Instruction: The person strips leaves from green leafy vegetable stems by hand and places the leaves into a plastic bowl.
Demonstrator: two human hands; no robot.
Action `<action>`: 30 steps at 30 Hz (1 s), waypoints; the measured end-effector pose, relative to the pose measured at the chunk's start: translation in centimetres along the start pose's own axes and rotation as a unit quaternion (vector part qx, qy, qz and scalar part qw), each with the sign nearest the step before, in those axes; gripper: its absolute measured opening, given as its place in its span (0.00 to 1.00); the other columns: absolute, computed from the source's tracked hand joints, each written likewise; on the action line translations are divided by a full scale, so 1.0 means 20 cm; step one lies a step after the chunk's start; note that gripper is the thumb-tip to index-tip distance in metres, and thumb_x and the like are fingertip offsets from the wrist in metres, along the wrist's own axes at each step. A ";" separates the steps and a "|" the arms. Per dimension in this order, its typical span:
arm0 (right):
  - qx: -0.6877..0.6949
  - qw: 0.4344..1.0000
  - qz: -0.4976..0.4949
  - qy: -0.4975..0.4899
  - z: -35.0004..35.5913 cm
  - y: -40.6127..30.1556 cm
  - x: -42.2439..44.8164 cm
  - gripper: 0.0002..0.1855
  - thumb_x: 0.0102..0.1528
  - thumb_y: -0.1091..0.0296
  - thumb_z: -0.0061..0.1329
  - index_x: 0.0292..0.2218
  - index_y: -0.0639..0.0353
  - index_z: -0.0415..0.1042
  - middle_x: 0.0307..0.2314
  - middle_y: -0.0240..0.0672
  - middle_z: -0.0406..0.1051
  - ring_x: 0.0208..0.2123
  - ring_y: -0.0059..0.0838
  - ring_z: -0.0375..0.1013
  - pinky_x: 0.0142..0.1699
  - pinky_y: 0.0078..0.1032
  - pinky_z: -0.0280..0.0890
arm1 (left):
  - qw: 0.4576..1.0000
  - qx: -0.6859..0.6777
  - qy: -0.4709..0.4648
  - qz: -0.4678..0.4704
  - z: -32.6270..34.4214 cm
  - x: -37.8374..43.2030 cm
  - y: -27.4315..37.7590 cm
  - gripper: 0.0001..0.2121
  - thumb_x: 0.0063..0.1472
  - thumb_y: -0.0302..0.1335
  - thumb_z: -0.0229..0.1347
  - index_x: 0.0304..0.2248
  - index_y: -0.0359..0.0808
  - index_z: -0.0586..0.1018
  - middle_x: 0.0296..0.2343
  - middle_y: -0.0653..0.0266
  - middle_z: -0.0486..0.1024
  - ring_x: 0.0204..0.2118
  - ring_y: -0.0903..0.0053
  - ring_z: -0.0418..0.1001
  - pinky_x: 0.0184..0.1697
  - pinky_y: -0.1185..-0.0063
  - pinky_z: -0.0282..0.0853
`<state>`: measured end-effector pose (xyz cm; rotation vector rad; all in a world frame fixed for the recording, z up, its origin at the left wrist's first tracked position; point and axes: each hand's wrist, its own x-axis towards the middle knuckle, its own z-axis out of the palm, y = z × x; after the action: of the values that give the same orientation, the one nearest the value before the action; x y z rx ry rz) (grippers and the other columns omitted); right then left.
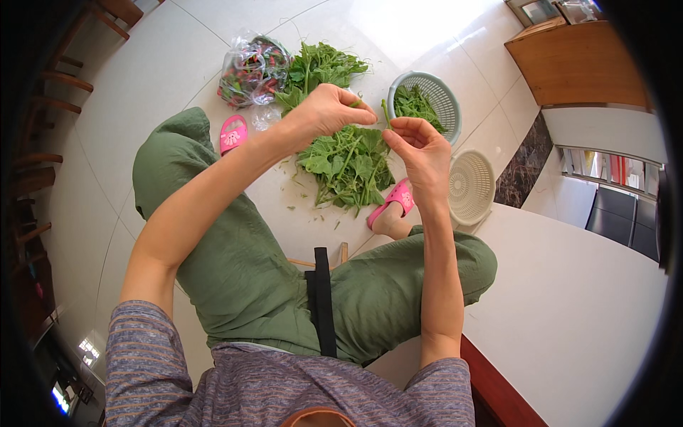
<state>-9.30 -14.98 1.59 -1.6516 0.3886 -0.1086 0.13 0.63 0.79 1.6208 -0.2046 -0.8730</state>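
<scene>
My left hand is raised over the leafy greens, thumb and forefinger pinched on a small green scrap. Facing it, my right hand grips a short green stem between thumb and fingertips; the stem points upward. Below both hands, a heap of leafy vine greens lies on the floor between my feet. A second heap of greens with curling tendrils lies farther off. Just beyond my right hand stands a grey-green plastic basket, holding picked green stems.
A clear plastic bag of red and green produce sits by the far heap. An off-white colander stands right, beside a white tabletop. Pink slippers are on my feet. Wooden chairs line the left; a wooden cabinet stands at right.
</scene>
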 end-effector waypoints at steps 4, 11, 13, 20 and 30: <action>-0.065 0.998 -0.015 0.003 0.01 0.00 0.00 0.11 0.43 0.75 0.57 0.31 0.67 0.72 0.23 0.29 0.71 0.24 0.13 0.68 0.30 0.11 0.64 | 0.999 0.005 -0.025 0.021 0.03 0.00 -0.06 0.11 0.48 0.33 0.59 0.29 0.35 0.80 0.19 0.75 0.70 0.19 0.92 0.58 0.22 0.87 0.53; -0.143 0.989 -0.041 0.018 0.03 0.03 -0.01 0.10 0.42 0.76 0.57 0.29 0.66 0.72 0.21 0.29 0.71 0.22 0.13 0.66 0.29 0.13 0.64 | 1.000 0.010 -0.027 0.002 0.04 0.02 -0.09 0.11 0.48 0.33 0.59 0.29 0.34 0.80 0.22 0.72 0.73 0.24 0.90 0.63 0.29 0.86 0.58; -0.158 0.986 -0.046 0.020 0.03 0.03 -0.02 0.10 0.41 0.76 0.57 0.29 0.66 0.72 0.21 0.30 0.72 0.22 0.14 0.67 0.29 0.13 0.64 | 1.000 0.007 -0.030 -0.007 0.05 0.03 -0.10 0.11 0.48 0.32 0.59 0.28 0.34 0.80 0.22 0.72 0.73 0.24 0.89 0.63 0.29 0.86 0.58; -0.162 0.986 -0.041 0.018 0.05 0.01 -0.02 0.10 0.41 0.76 0.57 0.29 0.66 0.72 0.21 0.31 0.72 0.22 0.14 0.67 0.30 0.14 0.65 | 1.000 0.000 -0.019 -0.019 0.05 0.03 -0.11 0.08 0.47 0.31 0.57 0.26 0.35 0.78 0.20 0.74 0.71 0.23 0.91 0.61 0.27 0.86 0.57; -0.156 0.986 -0.052 0.004 0.06 0.01 -0.03 0.10 0.40 0.78 0.57 0.29 0.66 0.72 0.21 0.31 0.72 0.22 0.15 0.67 0.30 0.14 0.65 | 0.999 -0.039 -0.020 0.009 0.07 0.03 -0.12 0.04 0.46 0.28 0.55 0.21 0.37 0.74 0.17 0.76 0.66 0.19 0.92 0.58 0.21 0.88 0.52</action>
<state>-9.56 -13.71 1.41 -1.9818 0.3376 -0.1387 -1.15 -0.08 -1.61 1.5273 -0.2109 -0.8898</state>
